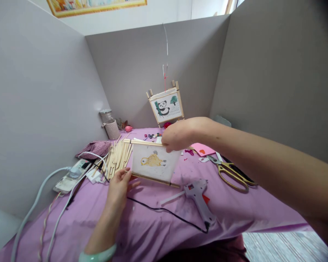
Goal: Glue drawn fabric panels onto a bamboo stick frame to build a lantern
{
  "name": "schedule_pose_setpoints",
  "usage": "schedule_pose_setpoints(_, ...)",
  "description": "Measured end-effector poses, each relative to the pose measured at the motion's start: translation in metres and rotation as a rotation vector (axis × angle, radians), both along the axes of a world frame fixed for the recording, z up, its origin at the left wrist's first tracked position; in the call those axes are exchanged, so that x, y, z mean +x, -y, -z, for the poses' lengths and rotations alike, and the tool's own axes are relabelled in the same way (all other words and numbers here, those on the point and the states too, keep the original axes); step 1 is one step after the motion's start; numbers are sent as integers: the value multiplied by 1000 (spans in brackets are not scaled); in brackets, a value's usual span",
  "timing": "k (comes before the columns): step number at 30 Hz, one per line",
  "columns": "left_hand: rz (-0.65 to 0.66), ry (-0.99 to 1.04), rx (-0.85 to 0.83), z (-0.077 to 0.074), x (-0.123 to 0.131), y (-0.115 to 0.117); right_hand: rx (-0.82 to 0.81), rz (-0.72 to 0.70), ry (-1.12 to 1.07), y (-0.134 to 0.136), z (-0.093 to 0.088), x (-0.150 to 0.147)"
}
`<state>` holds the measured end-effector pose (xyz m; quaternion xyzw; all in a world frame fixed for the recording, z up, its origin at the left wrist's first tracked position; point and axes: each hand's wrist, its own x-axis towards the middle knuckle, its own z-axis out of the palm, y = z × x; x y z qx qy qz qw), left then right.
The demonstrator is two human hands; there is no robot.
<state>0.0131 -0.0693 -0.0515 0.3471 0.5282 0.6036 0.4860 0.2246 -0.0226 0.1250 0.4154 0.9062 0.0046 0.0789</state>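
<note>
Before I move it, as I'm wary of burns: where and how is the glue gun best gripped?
Take the glue gun by its handle, probably best from the near side: it lies on its side, handle toward you, trigger on the right, glue stick jutting left.

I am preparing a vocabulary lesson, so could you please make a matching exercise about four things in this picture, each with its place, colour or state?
Column one:
1. bird frame
2. panda frame
3. glue gun
4. scissors

Column two:
A. has gold-coloured handles
B. is held by the left hand and right hand
C. has an orange trigger
D. hangs from a red thread

Pairs: 1-B, 2-D, 3-C, 4-A
</note>
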Motion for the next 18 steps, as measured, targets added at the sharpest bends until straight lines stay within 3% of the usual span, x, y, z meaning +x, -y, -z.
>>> schedule_pose_setpoints(3, 113, -201, -119, 1, -10, -3, -50, 89, -153, -4, 1, -10)
schedule_pose_setpoints(6, 187, -487, -135, 1, -22, -8, -83, 144, -279, -9, 1, -17)
schedule_pose_setpoints(14, 426, -1061, -9, -8, -43, -23, -114, 151, -138, -16, 5, -40)
schedule_pose_setpoints(18, 390, -1176, 56, -11, -38, -24, -76, 78, 81, -16, 7, -44)
